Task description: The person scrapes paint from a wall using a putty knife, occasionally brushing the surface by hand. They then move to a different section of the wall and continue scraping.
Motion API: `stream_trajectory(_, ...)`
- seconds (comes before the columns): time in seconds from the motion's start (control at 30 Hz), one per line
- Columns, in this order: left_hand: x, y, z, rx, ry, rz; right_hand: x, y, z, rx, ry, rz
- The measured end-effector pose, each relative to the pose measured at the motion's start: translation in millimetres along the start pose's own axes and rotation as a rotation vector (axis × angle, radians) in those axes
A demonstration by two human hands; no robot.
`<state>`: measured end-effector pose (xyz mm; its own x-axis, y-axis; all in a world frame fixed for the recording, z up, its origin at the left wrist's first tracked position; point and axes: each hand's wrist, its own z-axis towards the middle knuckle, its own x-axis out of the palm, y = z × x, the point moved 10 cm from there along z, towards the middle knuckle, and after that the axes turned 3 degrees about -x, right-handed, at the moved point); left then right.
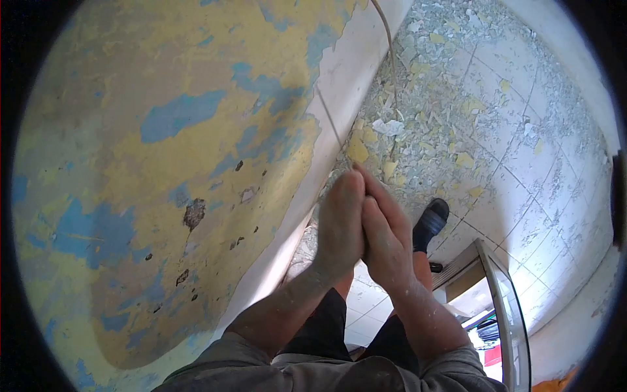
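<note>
My left hand (341,225) and my right hand (386,238) are pressed against each other in front of my body, pointing away from me. The right hand's fingers are stretched out, its thumb lying along the left hand. On the left hand the back shows, blurred, and its fingers cannot be made out. No object is visible between the palms. Pale dust and specks cover both forearms. Left of the hands rises a wall (163,157) with yellow and blue peeling paint and small chipped holes.
Paint flakes (424,111) litter the tiled floor (522,170) along the wall. A thin cord (390,46) hangs at the top. My foot in a dark shoe (431,222) stands beyond the hands. A framed glass panel (516,320) leans open at the lower right.
</note>
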<state>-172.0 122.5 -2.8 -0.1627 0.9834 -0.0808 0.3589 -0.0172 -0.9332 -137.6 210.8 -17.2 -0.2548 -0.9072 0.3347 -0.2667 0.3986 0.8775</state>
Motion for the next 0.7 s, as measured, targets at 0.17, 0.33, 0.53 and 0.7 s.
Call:
stream_trajectory(0.17,45,24,94,-0.251,0.241,0.069,-5,-7,95,0.11,-0.052,0.217)
stream_trajectory(0.33,41,17,50,-0.16,0.398,0.214,-19,5,33,0.068,-0.097,0.112)
stream_trajectory(0.53,50,22,94,-0.285,0.322,-0.015,-10,0,100,0.036,-0.089,0.11)
stream_trajectory(0.7,49,41,76,-0.183,0.368,0.04,-25,-8,66,0.181,-0.065,0.133)
